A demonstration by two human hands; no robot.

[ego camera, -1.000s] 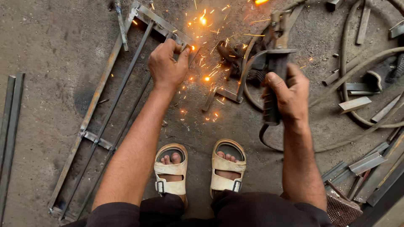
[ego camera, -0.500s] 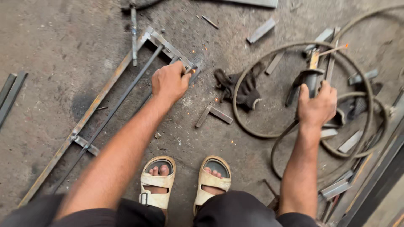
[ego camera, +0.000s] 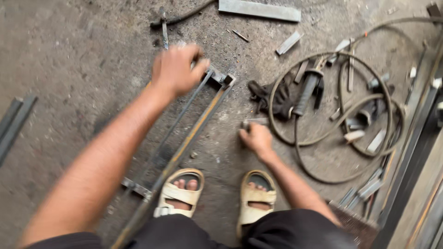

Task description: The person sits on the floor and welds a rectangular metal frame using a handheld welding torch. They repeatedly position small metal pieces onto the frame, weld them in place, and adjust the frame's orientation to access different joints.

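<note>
I squat on a concrete floor in sandals. My left hand (ego camera: 177, 69) grips the upper end of a long welded metal frame (ego camera: 187, 138) made of thin bars, which runs diagonally down to my left foot. My right hand (ego camera: 257, 138) rests low on the floor, fingers closing on a short piece of metal bar (ego camera: 254, 121). A black-handled grinder or torch handle (ego camera: 307, 91) lies on the floor to the right, inside loops of thick cable (ego camera: 323, 138), apart from both hands. A dark glove (ego camera: 272, 99) lies beside it.
Several short metal offcuts (ego camera: 290, 42) are scattered at the upper right. A flat steel strip (ego camera: 258, 9) lies at the top. Steel bars (ego camera: 14, 122) lie at the far left, and long steel sections (ego camera: 415, 138) run along the right edge.
Sparks have stopped. My right hand let go of the black-handled tool, which now lies on the floor, and moved down-left to a short metal piece. My left hand stays on the frame, which has shifted.
</note>
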